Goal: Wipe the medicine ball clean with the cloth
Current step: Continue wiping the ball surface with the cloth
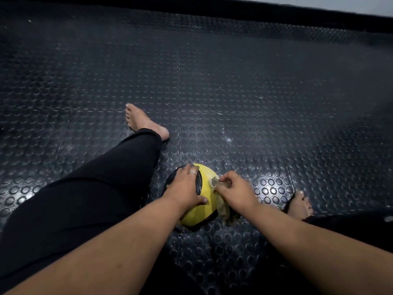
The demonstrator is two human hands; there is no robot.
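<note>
- A black studded rubber floor fills the scene.
- The yellow-and-black medicine ball rests on it between 2 bare feet.
- The left hand lies spread flat on the ball.
- The right hand, fingers curled, presses a cloth against the ball's right side.

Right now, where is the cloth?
In the head view, the cloth is bunched in the right hand, pressed against the right side of the medicine ball, which the left hand steadies.
</note>
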